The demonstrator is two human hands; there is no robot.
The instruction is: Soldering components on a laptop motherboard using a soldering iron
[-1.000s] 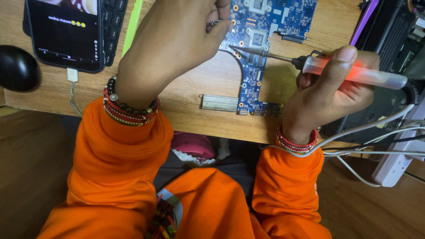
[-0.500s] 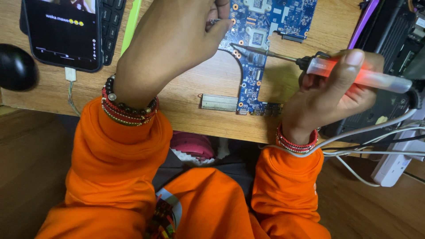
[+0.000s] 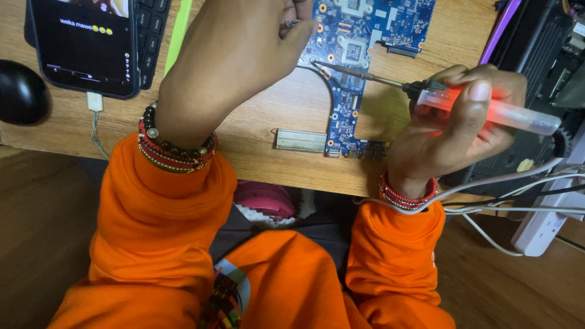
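Right hand [image 3: 454,131], fingers wrapped around a glowing soldering iron [image 3: 487,109], tip touching the blue circuit board [image 3: 359,49] on the table [image 3: 274,152]. Left hand [image 3: 237,55] fingers pinch a small metal piece [image 3: 291,24] over the board.

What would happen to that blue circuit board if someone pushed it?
The blue circuit board is thin and flat, so it would probably slide across the wooden desk rather than tip or roll. It looks stiff and likely light. Its many small parts look fragile, and one end lies near the desk edge, so a hard push might knock it off.
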